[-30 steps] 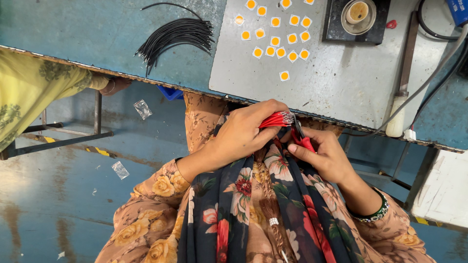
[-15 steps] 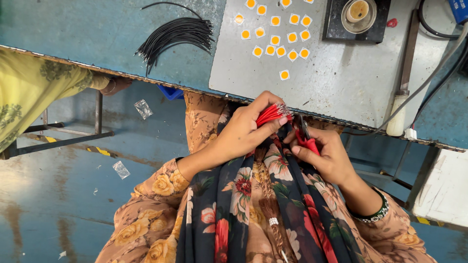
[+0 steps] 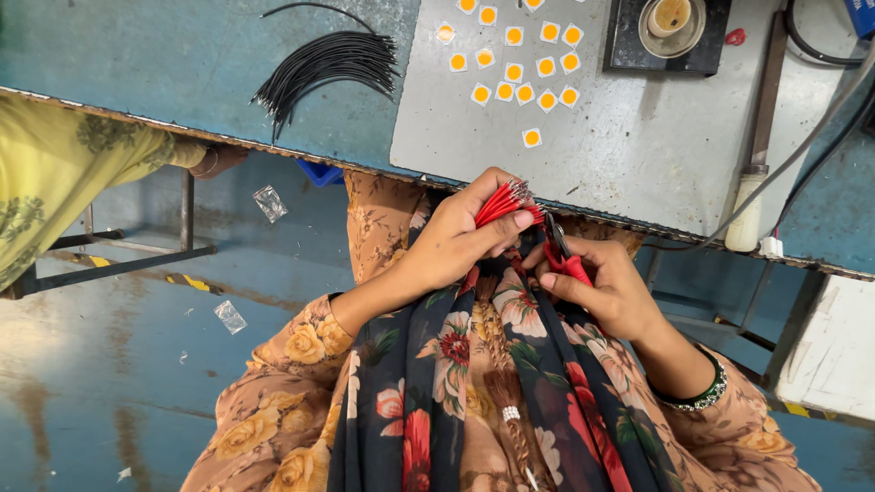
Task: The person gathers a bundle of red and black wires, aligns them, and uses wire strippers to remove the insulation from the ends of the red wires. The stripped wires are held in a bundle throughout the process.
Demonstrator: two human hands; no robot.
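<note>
Hands at bench edge [image 3: 638, 223] | left hand [image 3: 460, 241] grips red wires [image 3: 503, 199] | right hand [image 3: 606, 287] grips cutter [image 3: 565, 260] (lap crowded)

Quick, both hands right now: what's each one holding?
Left hand: closed around a bundle of red wires, bare ends sticking out.
Right hand: fingers closed on a red-handled cutter, tip toward the bundle.

Lower ends of red wires [image 3: 504, 202] hidden inside left hand [image 3: 460, 241]; cutter [image 3: 565, 260] handles buried in right hand [image 3: 612, 293], beside wires; blade contact unclear.
</note>
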